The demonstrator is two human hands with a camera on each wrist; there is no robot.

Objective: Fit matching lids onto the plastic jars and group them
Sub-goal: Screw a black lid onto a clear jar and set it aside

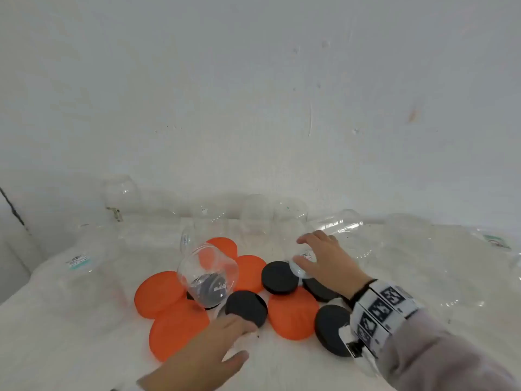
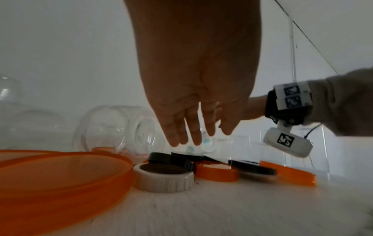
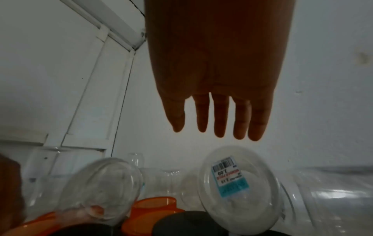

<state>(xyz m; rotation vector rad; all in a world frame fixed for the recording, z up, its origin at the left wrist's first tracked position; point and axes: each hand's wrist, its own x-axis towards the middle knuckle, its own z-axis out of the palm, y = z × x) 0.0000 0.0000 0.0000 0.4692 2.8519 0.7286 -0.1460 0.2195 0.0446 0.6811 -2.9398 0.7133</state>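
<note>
Several orange lids [image 1: 158, 294] and black lids [image 1: 279, 277] lie heaped on the white table [image 1: 282, 362]. One clear jar [image 1: 207, 275] lies on its side over them. My left hand [image 1: 239, 340] reaches in low, fingers straight, its fingertips at the near edge of a black lid [image 1: 246, 306]; it holds nothing. In the left wrist view the left hand [image 2: 193, 135] hangs above the black lids [image 2: 171, 159]. My right hand [image 1: 313, 251] hovers with spread fingers over a second clear jar [image 1: 338, 227] on its side. The right wrist view shows the right hand [image 3: 218, 124] apart from that labelled jar [image 3: 238, 188].
Several more clear jars [image 1: 253, 215] stand or lie along the back wall and at both sides, some with price labels [image 1: 496, 241]. A white ribbed lid [image 2: 163, 178] sits beside a big orange lid [image 2: 60, 175]. The wall is close behind.
</note>
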